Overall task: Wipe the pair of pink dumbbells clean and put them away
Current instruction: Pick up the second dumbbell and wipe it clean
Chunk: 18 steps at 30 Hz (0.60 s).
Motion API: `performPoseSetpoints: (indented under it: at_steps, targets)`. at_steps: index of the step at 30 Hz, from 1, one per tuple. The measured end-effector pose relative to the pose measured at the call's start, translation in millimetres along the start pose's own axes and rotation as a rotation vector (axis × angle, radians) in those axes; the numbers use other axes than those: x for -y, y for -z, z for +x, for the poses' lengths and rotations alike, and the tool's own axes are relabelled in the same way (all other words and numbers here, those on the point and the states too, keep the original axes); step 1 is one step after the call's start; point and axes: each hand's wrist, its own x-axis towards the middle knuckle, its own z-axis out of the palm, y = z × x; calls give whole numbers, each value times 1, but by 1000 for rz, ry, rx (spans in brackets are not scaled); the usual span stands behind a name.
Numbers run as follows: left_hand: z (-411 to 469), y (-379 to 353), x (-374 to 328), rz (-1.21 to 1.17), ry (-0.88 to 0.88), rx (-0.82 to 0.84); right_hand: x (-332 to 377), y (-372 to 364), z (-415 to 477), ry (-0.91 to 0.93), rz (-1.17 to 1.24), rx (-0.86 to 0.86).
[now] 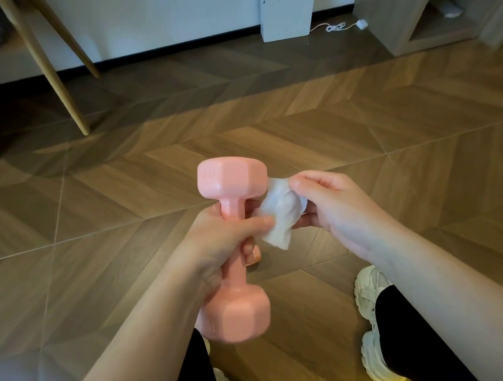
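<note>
1. The left hand is clenched round the handle of a pink dumbbell, held tilted above the wooden floor
2. The right hand pinches a crumpled white wipe against the dumbbell's upper head, beside the left thumb

Passable floor middle, cluttered far edge
Chair legs far left, white box centre, shelf unit far-right corner.

A white box stands against the wall, a cable beside it.
</note>
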Motion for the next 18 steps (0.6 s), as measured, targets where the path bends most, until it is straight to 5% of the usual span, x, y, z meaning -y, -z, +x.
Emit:
performPoseSetpoints:
  at_steps: [4,7,12,18]
  targets:
    - [-2,3,-1,67,-24,-25,2,10,6,-8,205,-237]
    - [-5,3,-1,184,-83,-17,4,14,5,280,50,-370]
    - [-8,-2,1,313,-217,22,-2,0,-8,615,-284,-163]
    - [-1,3,8,434,-389,-89,0,8,-11,540,-134,15]
